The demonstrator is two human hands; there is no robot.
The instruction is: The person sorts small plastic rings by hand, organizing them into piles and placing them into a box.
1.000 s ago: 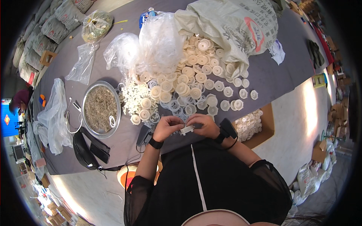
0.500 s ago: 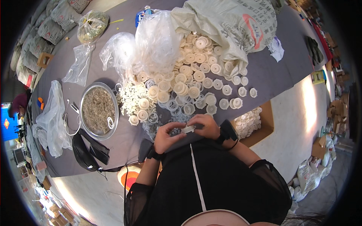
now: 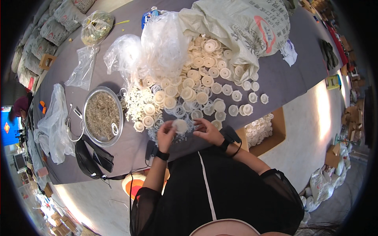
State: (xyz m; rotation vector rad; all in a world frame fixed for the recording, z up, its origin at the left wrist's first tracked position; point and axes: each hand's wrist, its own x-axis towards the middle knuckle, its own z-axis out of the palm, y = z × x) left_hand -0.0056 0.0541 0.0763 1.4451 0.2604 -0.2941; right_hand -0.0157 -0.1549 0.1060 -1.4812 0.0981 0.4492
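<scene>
My left hand [image 3: 165, 137] pinches a round whitish plastic disc [image 3: 180, 126] by its left edge, its flat face turned up. To the right of it, my right hand [image 3: 211, 133] is open, fingers and thumb apart and pointing at the disc without touching it. Small clear plastic bits [image 3: 157, 135] lie spread on the table around my left hand. Just beyond sit translucent rings [image 3: 179, 110] and a heap of cream notched discs [image 3: 188, 93]. Small cream pieces [image 3: 136, 103] are piled left of these.
On the grey-covered table [image 3: 130, 157] are a metal tray [image 3: 87, 118] of small brownish parts, a black pouch [image 3: 87, 159], clear plastic bags [image 3: 163, 43] and a large woven sack [image 3: 240, 23]. A cardboard box [image 3: 278, 128] of whitish parts stands below the right edge.
Both hands were together over a whitish piece near the front edge. They have moved apart and slightly farther out; the left holds the disc and the right has let go.
</scene>
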